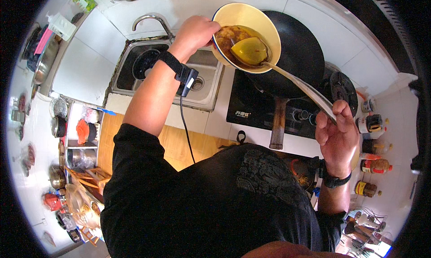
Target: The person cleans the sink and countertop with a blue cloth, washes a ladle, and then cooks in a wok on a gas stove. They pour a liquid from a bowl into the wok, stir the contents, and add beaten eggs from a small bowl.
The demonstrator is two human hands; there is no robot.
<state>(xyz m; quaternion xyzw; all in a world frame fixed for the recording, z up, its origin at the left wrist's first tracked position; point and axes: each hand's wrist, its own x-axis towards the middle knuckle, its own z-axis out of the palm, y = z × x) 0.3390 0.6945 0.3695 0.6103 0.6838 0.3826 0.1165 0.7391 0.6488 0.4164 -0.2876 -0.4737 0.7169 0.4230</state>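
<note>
Up at the back, my left hand (198, 32) grips the rim of a cream enamel bowl (262, 20) with a dark blue edge. Brown, oily liquid (225, 39) lies in the bowl, which is tilted. My right hand (340, 137) holds the end of a long-handled metal ladle (299, 84). The ladle's head rests inside the bowl and looks yellow with oil. Behind and below the bowl, a black wok (303, 49) sits over the stove, its wooden handle (278, 123) pointing towards me. Part of the wok's inside is hidden by the bowl.
A black glass cooktop (240, 103) lies under the wok, with another burner (338, 86) at right. At left is a double steel sink (215, 89) with a faucet (153, 17) and a dark pan (141, 64). Several sauce bottles (375, 165) line the right side. A cable (184, 123) hangs from my left wrist.
</note>
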